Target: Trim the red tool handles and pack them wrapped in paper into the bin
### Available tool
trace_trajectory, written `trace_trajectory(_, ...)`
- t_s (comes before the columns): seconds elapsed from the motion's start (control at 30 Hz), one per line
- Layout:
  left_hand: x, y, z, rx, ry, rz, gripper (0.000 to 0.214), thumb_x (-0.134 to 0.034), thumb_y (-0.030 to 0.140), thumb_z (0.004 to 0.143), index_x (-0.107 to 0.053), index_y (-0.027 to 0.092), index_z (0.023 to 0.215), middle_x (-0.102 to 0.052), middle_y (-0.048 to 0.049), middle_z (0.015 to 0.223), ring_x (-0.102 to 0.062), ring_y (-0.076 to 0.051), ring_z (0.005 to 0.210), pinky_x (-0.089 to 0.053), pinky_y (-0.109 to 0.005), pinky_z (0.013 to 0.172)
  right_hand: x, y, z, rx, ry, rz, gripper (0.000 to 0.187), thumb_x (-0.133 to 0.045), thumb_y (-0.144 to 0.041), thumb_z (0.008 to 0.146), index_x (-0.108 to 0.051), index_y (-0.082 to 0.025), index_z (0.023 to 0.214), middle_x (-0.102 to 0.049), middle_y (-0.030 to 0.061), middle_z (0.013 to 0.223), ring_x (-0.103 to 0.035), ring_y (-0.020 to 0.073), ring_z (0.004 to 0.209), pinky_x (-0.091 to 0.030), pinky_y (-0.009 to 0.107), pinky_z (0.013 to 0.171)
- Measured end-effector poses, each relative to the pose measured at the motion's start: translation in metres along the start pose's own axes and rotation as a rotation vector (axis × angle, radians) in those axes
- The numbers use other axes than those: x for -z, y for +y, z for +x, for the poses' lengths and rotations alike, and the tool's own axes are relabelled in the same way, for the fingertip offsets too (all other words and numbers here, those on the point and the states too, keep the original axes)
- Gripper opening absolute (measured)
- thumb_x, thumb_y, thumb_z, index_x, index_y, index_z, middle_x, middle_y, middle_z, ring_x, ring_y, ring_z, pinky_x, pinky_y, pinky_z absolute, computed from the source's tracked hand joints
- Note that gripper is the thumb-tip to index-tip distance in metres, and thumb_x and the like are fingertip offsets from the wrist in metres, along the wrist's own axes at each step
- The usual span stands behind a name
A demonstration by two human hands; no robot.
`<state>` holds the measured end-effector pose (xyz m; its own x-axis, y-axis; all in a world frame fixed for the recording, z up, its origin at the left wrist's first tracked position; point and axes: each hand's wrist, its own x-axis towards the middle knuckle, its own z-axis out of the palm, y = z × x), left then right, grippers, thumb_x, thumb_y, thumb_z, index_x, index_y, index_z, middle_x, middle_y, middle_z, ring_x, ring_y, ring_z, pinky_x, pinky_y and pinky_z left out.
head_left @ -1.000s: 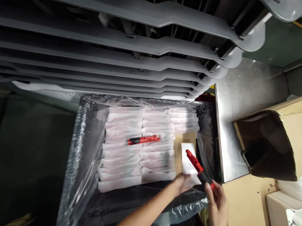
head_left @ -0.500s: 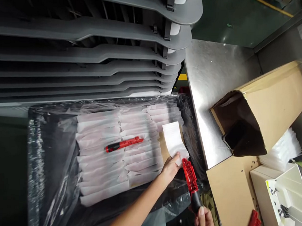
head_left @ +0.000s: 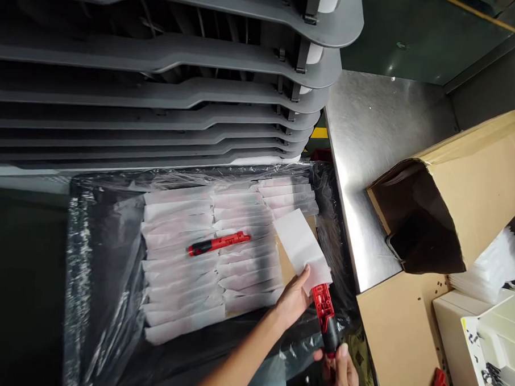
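1. L hand [head_left: 295, 300] pinched the white sleeve [head_left: 303, 249] at near end.
2. R hand [head_left: 339, 370] held the red/blk part [head_left: 322, 305] by blk end, red tip at sleeve's edge.
3. Part seemed light, stiff; blk end was prob. best hold. Sleeve looked thin, soft.

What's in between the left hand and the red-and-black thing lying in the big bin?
In the head view, white packets lie side by side between the left hand and that red-and-black piece.
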<state>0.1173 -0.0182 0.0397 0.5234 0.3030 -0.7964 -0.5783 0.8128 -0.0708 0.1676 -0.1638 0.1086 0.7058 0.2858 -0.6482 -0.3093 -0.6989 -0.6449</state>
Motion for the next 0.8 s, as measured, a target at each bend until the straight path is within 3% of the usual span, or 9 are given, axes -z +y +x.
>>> trace_trajectory(0.2, 0.008, -0.016, -0.015, 0.098, -0.059, 0.050, 0.050, -0.078, 0.053, 0.079, -0.074, 0.011, 0.105, -0.078, -0.0130, 0.099, -0.072, -0.020, 0.076, -0.054, -0.026, 0.064, -0.019, -0.013, 0.007, 0.069, -0.040, 0.034, 0.056, -0.061, -0.078, 0.078, -0.060, -0.022, 0.074, -0.064, -0.0007, 0.060, -0.060, 0.0172, 0.059, -0.049, 0.028, 0.062)
trace_trajectory(0.33, 0.012, -0.020, -0.024, 0.213, -0.170, 0.095, 0.066, -0.072, 0.066, 0.077, -0.072, 0.011, 0.115, -0.077, -0.0116, 0.087, -0.063, -0.016, 0.051, -0.040, -0.025, 0.040, -0.025, -0.020, 0.011, 0.065, -0.097, 0.001, 0.058, -0.053, -0.078, 0.083, -0.055, -0.024, 0.064, -0.058, -0.0009, 0.055, -0.055, 0.0174, 0.056, -0.047, 0.030, 0.060)
trace_trajectory(0.47, 0.014, -0.024, -0.026, 0.231, -0.193, 0.041, 0.060, -0.071, 0.059, 0.082, -0.068, 0.012, 0.119, -0.077, -0.0099, 0.084, -0.060, -0.015, 0.044, -0.033, -0.025, 0.036, -0.023, -0.027, 0.018, 0.167, -0.137, -0.201, 0.068, -0.040, -0.080, 0.089, -0.050, -0.024, 0.052, -0.054, 0.0008, 0.050, -0.050, 0.0173, 0.053, -0.040, 0.031, 0.057)
trace_trajectory(0.57, 0.014, -0.025, -0.024, 0.253, -0.154, -0.025, 0.048, -0.066, 0.056, 0.087, -0.070, 0.011, 0.103, -0.075, -0.0077, 0.077, -0.062, -0.016, 0.046, -0.040, -0.026, 0.041, -0.018, -0.039, 0.023, 0.291, -0.082, -0.376, 0.073, -0.029, -0.078, 0.093, -0.062, -0.022, 0.061, -0.058, 0.0021, 0.053, -0.053, 0.0192, 0.055, -0.039, 0.031, 0.060)
trace_trajectory(0.67, 0.014, -0.022, -0.022, 0.289, -0.114, -0.111, 0.043, -0.058, 0.054, 0.094, -0.068, 0.012, 0.086, -0.074, -0.0059, 0.075, -0.069, -0.018, 0.062, -0.053, -0.027, 0.062, -0.015, -0.055, 0.031, 0.441, -0.005, -0.557, 0.066, -0.037, -0.078, 0.091, -0.072, -0.022, 0.086, -0.068, 0.0038, 0.071, -0.061, 0.0222, 0.070, -0.042, 0.031, 0.067)
trace_trajectory(0.8, 0.014, -0.017, -0.024, 0.339, -0.087, -0.181, 0.042, -0.053, 0.051, 0.097, -0.067, 0.014, 0.083, -0.075, -0.0056, 0.075, -0.071, -0.018, 0.069, -0.055, -0.030, 0.075, -0.016, -0.073, 0.046, 0.707, -0.077, -0.786, 0.054, -0.048, -0.072, 0.091, -0.070, -0.023, 0.082, -0.067, 0.0044, 0.079, -0.062, 0.0229, 0.077, -0.043, 0.032, 0.072)
